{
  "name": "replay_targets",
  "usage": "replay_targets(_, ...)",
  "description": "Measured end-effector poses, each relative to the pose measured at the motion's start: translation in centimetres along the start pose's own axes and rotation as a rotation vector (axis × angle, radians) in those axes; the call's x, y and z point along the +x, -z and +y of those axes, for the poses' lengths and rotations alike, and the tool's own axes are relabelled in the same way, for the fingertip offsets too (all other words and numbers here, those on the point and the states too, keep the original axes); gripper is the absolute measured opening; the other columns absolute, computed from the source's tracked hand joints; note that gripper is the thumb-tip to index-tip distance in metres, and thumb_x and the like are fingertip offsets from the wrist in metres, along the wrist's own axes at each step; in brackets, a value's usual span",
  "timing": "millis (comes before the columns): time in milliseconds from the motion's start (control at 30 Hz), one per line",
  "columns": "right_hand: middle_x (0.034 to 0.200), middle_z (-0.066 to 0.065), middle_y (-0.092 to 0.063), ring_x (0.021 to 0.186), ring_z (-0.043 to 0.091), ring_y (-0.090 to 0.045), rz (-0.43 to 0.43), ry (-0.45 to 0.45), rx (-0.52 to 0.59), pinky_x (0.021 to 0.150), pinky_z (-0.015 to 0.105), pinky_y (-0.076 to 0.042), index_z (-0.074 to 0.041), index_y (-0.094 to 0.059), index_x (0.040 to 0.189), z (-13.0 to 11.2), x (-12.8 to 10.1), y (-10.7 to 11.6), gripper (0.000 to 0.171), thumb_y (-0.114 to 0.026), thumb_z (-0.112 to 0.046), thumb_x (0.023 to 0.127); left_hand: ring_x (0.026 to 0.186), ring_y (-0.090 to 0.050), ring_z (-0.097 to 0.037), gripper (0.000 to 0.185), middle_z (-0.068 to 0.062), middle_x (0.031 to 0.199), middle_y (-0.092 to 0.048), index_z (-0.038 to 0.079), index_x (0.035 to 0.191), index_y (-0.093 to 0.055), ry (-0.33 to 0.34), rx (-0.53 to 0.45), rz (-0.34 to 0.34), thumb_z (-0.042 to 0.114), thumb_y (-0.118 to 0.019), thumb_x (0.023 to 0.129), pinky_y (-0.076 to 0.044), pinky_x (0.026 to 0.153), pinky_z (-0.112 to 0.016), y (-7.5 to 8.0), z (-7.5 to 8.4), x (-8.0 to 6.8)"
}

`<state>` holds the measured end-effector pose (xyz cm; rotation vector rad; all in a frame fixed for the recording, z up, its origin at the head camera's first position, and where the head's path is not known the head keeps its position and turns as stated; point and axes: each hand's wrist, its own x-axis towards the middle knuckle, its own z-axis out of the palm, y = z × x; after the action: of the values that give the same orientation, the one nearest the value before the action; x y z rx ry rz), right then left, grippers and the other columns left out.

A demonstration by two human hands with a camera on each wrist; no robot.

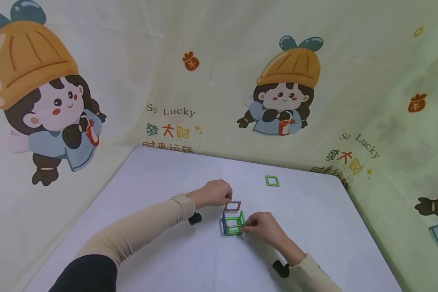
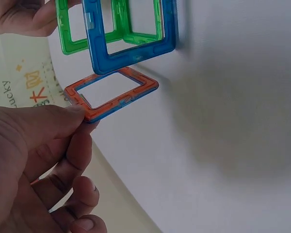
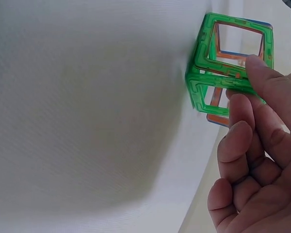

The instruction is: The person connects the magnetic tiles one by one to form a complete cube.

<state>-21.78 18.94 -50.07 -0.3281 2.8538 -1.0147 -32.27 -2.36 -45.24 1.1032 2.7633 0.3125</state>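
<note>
A small open box of magnetic square frames stands on the white table, built of green panels and a blue panel. My left hand pinches an orange square frame by its corner, holding it flat just above and behind the box; the left wrist view shows thumb and fingers on the orange frame. My right hand grips the box's right green side, with a fingertip on its top edge and the other fingers curled below.
A lone green square frame lies flat on the table, farther back and to the right. A cartoon-printed cloth backdrop rises close behind and beside the table. The table's right edge is near.
</note>
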Motion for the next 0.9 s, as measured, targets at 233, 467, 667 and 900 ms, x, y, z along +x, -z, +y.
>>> replay_targets(233, 0.072, -0.009, -0.069, 0.069, 0.008, -0.056, -0.009, -0.006, -0.009, 0.061, 0.023, -0.045, -0.016, -0.077, 0.077, 0.0, 0.2, -0.22, 0.014, -0.088, -0.022, 0.081, 0.069, -0.055, -0.005, 0.011, 0.01, 0.079, -0.068, 0.019, 0.093, -0.08, 0.001, 0.011, -0.008, 0.023, -0.071, 0.097, -0.045, 0.059, -0.021, -0.48, -0.2, -0.23)
replay_targets(467, 0.07, -0.01, -0.068, 0.068, 0.009, -0.055, 0.011, -0.008, -0.017, 0.06, 0.023, -0.044, -0.016, -0.076, 0.074, -0.44, 0.16, -0.34, 0.016, -0.089, -0.023, 0.079, 0.068, -0.054, -0.005, 0.011, 0.01, 0.078, -0.068, 0.018, 0.092, -0.08, -0.018, -0.009, -0.006, 0.021, -0.071, 0.097, -0.044, 0.058, -0.02, -0.5, 0.01, -0.57)
replay_targets(667, 0.068, -0.009, -0.068, 0.068, 0.009, -0.054, 0.011, -0.035, -0.014, 0.059, 0.023, -0.043, -0.016, -0.075, 0.073, -0.74, 0.21, -0.5, 0.017, -0.089, -0.023, 0.079, 0.069, -0.055, -0.004, 0.011, 0.01, 0.08, -0.07, 0.019, 0.092, -0.081, -0.043, -0.002, -0.008, 0.022, -0.072, 0.097, -0.045, 0.06, -0.019, -0.67, 0.18, -0.69)
replay_targets(900, 0.069, -0.009, -0.068, 0.068, 0.009, -0.054, 0.007, -0.059, -0.027, 0.059, 0.024, -0.043, -0.016, -0.076, 0.074, -0.82, 0.27, -0.6, 0.017, -0.089, -0.024, 0.079, 0.074, -0.056, -0.004, 0.01, 0.011, 0.085, -0.069, 0.02, 0.096, -0.081, -0.046, -0.019, -0.027, 0.024, -0.073, 0.098, -0.047, 0.065, -0.02, -1.07, 0.1, -0.92)
